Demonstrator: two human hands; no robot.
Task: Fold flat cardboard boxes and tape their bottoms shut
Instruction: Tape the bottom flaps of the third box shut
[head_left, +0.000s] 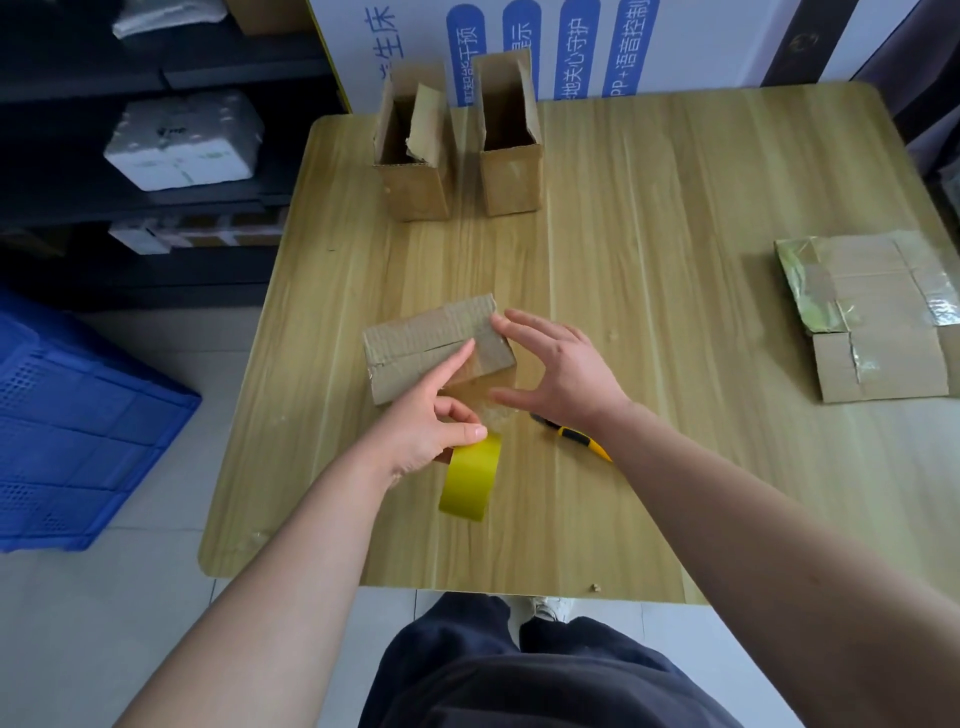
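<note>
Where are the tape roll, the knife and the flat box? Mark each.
tape roll (470, 480): head view, yellow outer band.
knife (584, 440): head view, yellow handle.
flat box (878, 301): head view, bare cardboard near its middle.

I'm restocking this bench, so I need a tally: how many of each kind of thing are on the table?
Upright open boxes: 2
Box lying in the middle: 1
Flattened cardboard, taped: 1 (possibly a stack; cannot tell)
Yellow tape roll: 1
Yellow-and-black knife: 1
Total: 6
</note>
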